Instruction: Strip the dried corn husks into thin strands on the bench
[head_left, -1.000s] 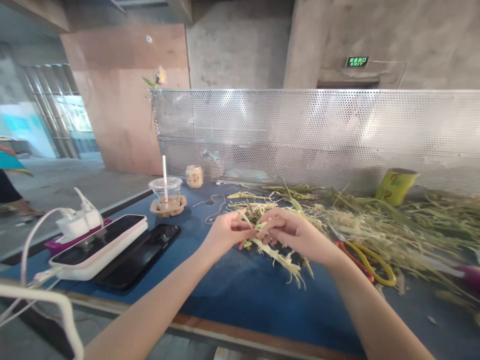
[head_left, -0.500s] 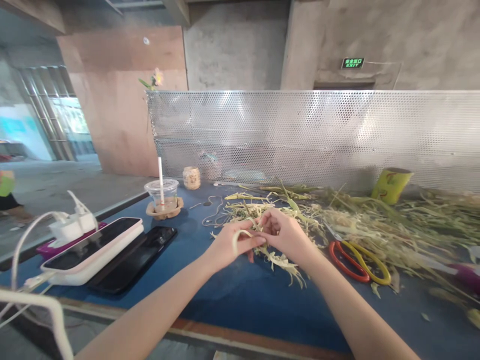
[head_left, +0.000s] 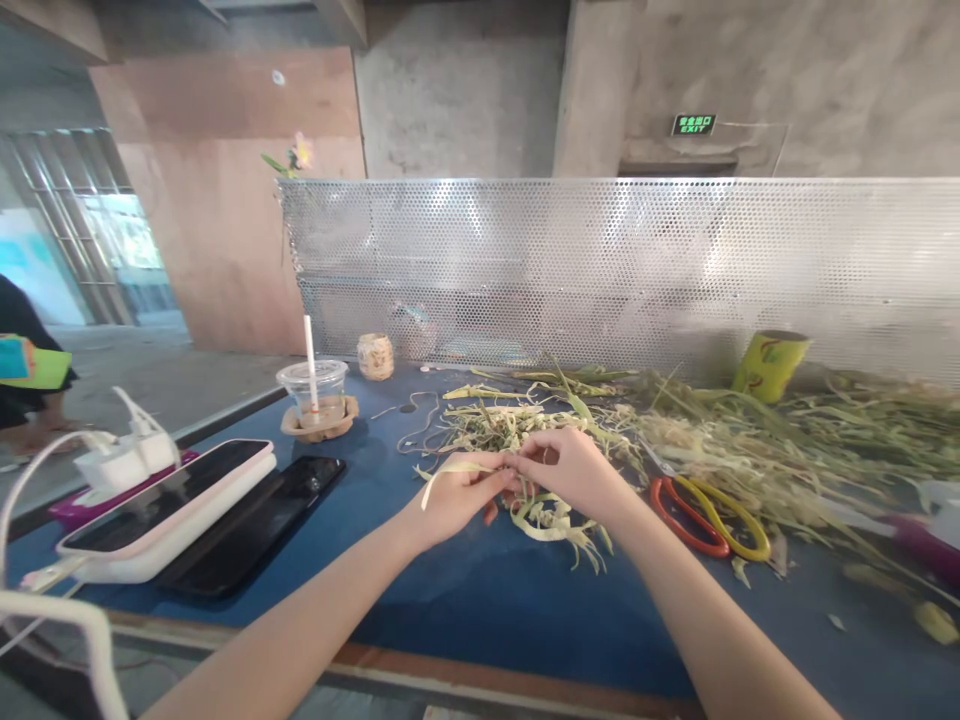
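Observation:
My left hand (head_left: 459, 498) is closed in a pinch on pale green plant strips, and one flat strip lies over the back of it. Right beside it, my right hand (head_left: 566, 468) pinches the same strips, fingertips almost touching the left ones. Below the hands hangs a frayed, twisted length of plant strips (head_left: 551, 522), its loose ends spread above the blue tabletop. The exact grip point is hidden by the fingers. Behind the hands lies a heap of shredded plant strips (head_left: 480, 425). Scissors (head_left: 709, 518) with one red and one yellow handle lie right of my right forearm.
On the left are a white-cased phone (head_left: 169, 510), a black phone (head_left: 255, 525), a power strip (head_left: 75, 500) with cables and a lidded cup (head_left: 313, 385). A small jar (head_left: 375, 357), a yellow-green can (head_left: 771, 365) and piled stalks (head_left: 840, 450) stand before a perforated metal panel (head_left: 570, 270).
The strip that looped up over my left hand now lies flat across it, its end pointing left. My right fingers have closed in toward the left fingertips. More of a person shows at the left edge.

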